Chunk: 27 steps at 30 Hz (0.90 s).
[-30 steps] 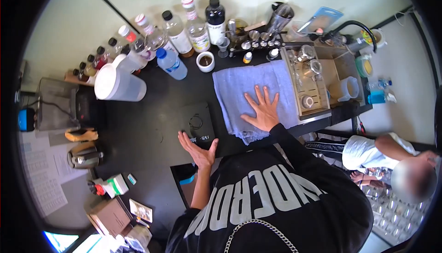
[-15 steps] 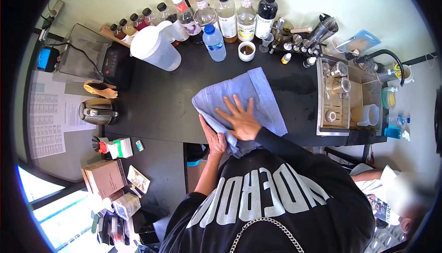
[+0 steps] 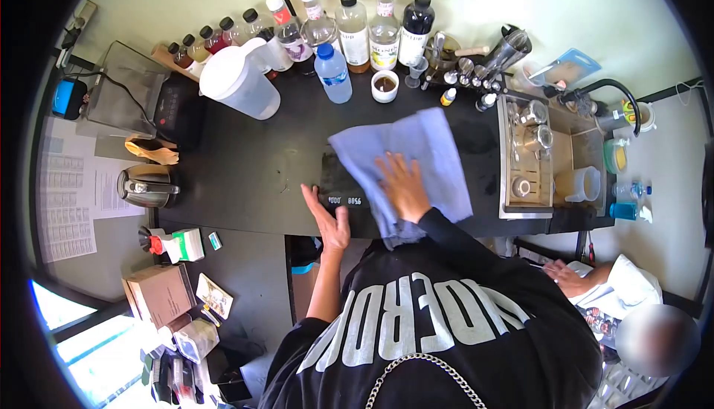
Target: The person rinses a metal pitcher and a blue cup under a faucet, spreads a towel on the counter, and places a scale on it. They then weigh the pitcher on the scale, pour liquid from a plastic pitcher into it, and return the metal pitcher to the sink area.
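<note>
1. Across the tabletop (image 3: 253,197), the blue cloth (image 3: 442,141) has slid toward the person's right since the earlier frame, baring much of the black scale it covered. It lies mid-tabletop, partly over the scale, its near edge bunched.
2. Beside the sink, the slatted rack (image 3: 524,167) carries upturned glassware, likely so that water can run off.
3. Behind, the white-lidded pitcher (image 3: 238,85) and bottles (image 3: 355,33) line the back, which leaves the cloth room.
4. Right hand (image 3: 405,186): grip open, fingers spread flat on the cloth, probably to spread pressure and carry it along without pinching.
5. Left hand (image 3: 327,219): grip open and empty, now away from the cloth, near the scale's display edge, perhaps steadying it; contact is unclear.
6. Scale (image 3: 335,178): flat, its lit display toward the person, where it reads easily.
</note>
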{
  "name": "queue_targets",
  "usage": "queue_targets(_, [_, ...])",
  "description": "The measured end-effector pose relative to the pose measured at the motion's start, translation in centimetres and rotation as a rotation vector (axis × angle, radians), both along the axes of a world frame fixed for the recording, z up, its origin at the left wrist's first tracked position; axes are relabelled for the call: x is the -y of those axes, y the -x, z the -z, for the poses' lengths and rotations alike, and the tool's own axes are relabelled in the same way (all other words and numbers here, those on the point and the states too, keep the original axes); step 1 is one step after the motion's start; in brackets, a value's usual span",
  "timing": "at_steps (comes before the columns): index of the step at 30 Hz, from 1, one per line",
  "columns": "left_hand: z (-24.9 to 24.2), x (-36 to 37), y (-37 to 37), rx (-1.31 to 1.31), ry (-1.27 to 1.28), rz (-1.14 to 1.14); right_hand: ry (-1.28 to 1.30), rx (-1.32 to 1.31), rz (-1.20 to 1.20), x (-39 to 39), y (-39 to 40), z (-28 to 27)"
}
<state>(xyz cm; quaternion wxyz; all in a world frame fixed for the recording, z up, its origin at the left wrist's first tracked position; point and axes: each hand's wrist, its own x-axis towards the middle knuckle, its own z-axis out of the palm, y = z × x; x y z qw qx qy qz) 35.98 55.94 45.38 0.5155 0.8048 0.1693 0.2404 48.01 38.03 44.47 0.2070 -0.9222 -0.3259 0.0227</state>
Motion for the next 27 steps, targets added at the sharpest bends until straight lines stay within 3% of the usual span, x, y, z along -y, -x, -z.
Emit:
queue_targets(1, [-0.3,-0.2,-0.3,-0.165,-0.296,0.012,0.098,0.061,-0.007,2.7,-0.4,-0.2])
queue_targets(2, [-1.2,0.4,-1.0,-0.149,-0.293,0.028,0.199,0.118,-0.001,5.3,-0.6,-0.5])
queue_targets(3, [-2.7,1.2,-1.8,-0.322,-0.365,0.004,0.205,0.128,0.023,7.6,-1.0,-1.4])
queue_targets(4, [-3.5,1.8,-2.6,-0.495,-0.439,-0.021,0.154,-0.049,0.017,9.7,-1.2,-3.1])
queue_targets(5, [-3.8,2.2,-3.4,-0.554,-0.546,-0.071,0.098,-0.225,0.009,11.0,-1.4,-4.4])
queue_targets(8, [-6.1,3.4,-5.3,-0.639,-0.638,-0.042,0.083,-0.114,0.161,12.1,-2.9,-6.1])
queue_targets(10, [-5.5,3.5,-5.8,-0.648,-0.68,-0.019,0.197,-0.007,0.181,11.8,-3.9,-3.2])
queue_targets(13, [-5.8,2.9,-6.3,-0.773,-0.591,-0.03,0.179,-0.024,0.498,8.7,-5.3,-2.0])
queue_targets(16, [-6.9,2.6,-4.9,-0.807,-0.527,-0.057,0.157,-0.021,0.557,4.9,-5.9,-2.4])
queue_targets(19, [-9.5,0.8,-1.7,-0.754,-0.241,-0.147,0.145,-0.049,0.403,1.0,-5.1,-2.1])
queue_targets(24, [-11.4,-3.3,6.2,-0.688,-0.281,-0.409,0.177,-0.162,0.206,-9.0,-1.8,-1.8])
queue_targets(27, [-11.5,-5.3,10.0,-0.713,-0.214,-0.612,0.224,-0.362,0.077,-16.1,0.2,-3.3])
